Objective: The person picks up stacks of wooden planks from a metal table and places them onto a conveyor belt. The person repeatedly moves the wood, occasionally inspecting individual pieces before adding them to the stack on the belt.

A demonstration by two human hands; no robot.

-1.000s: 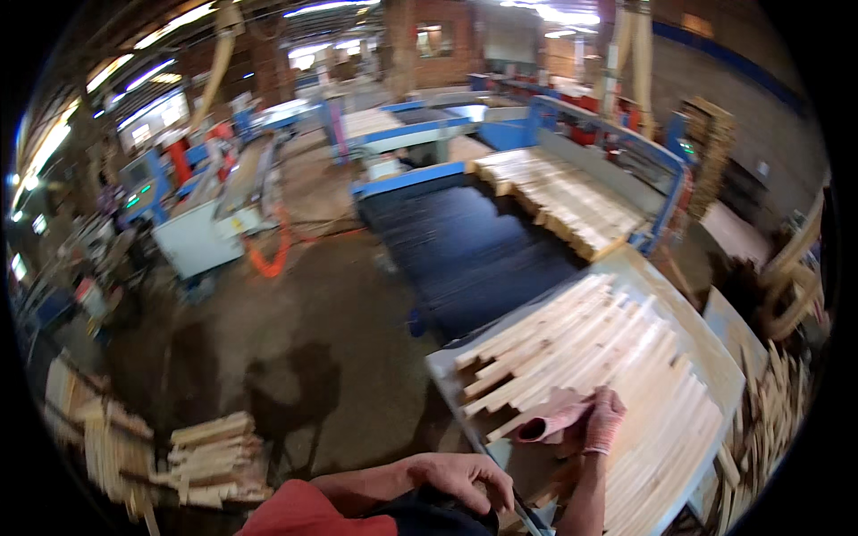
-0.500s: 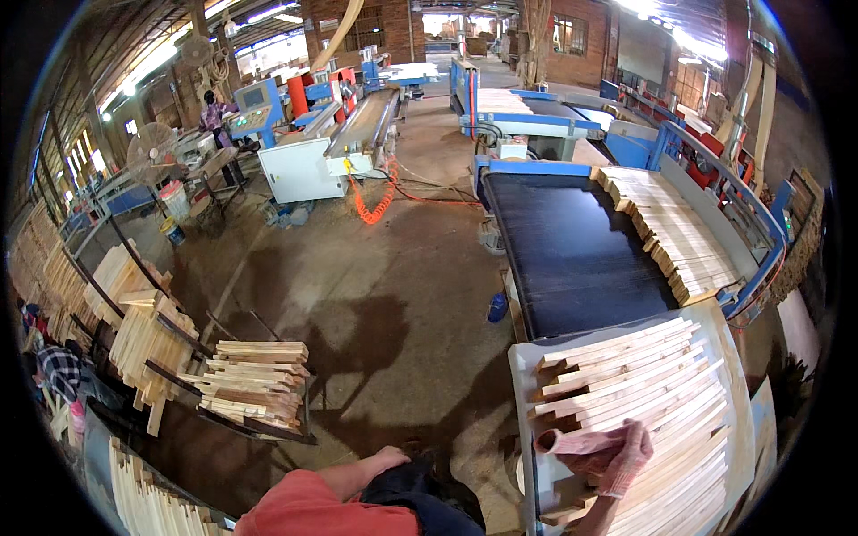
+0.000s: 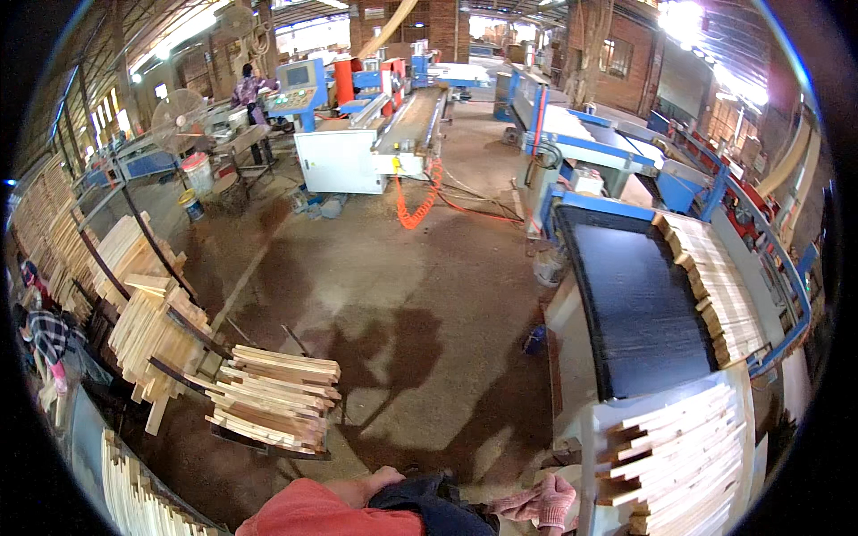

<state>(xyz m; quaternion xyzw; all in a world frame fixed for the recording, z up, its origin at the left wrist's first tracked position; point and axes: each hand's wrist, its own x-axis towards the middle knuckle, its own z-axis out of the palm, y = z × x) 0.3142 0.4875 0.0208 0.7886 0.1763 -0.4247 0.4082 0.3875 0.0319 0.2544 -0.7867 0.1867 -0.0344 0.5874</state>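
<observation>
My right hand wears a pinkish knit glove and is closed on a second work glove of the same colour. It hangs low, beside the front edge of the grey table. My bare left hand rests against dark cloth at my waist, below a red sleeve; its fingers are hidden. Right of my gloved hand, pale wood strips lie side by side on the table with uneven ends.
Beyond the table runs a black conveyor belt with joined wood strips along its right side. Stacked wood strips stand on a rack at left. A white machine cabinet with an orange coiled hose stands ahead. Two people work at left.
My right hand has drawn back from above the wood strips, down and left toward my body, still with the loose glove. The view has turned left; my left hand stays at my waist.
</observation>
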